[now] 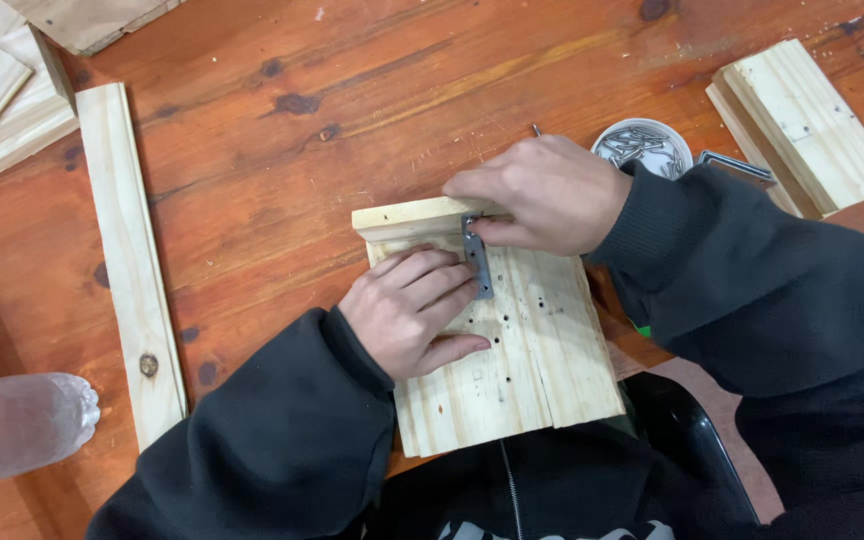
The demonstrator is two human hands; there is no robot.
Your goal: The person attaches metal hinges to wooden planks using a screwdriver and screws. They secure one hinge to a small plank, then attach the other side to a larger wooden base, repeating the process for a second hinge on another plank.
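Metal bracket on pine boards, right fingers pinching, left hand flat (reddish knotty table).

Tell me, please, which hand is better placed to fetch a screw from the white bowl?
Probably the right hand: it lies beside the white bowl, while the left hand presses the metal bracket farther away.

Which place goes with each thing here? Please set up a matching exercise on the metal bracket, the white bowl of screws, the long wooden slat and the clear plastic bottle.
Things:
1. metal bracket
2. white bowl of screws
3. long wooden slat
4. clear plastic bottle

Places:
A. bottom left corner of the view
B. on the pine board, between the left hand and the right hand
C. lying on the table left of the hands
D. just behind the right wrist

Pairs: 1-B, 2-D, 3-C, 4-A
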